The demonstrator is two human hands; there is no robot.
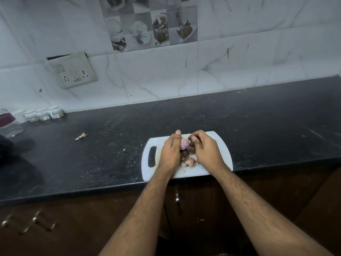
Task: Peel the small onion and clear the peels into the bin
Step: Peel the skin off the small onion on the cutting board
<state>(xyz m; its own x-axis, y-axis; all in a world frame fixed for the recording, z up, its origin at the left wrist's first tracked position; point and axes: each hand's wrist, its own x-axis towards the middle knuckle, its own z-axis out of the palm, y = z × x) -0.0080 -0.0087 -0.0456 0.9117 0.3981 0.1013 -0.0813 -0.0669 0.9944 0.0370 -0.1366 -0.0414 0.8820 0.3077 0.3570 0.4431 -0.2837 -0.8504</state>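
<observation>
A small pale purple onion (184,144) is held just above a white cutting board (214,169) at the counter's front edge. My left hand (170,152) grips the onion from the left, thumb raised above it. My right hand (204,148) has its fingers curled against the onion's right side, thumb pressing on it. Loose pinkish-brown peels (190,161) lie on the board between my wrists. Part of the onion is hidden by my fingers. No bin is in view.
The black stone counter (110,145) carries a stray peel scrap (81,136) to the left. White cups (44,113) and a glass jar (9,124) stand at the far left by the tiled wall. A wall socket (73,71) is above them.
</observation>
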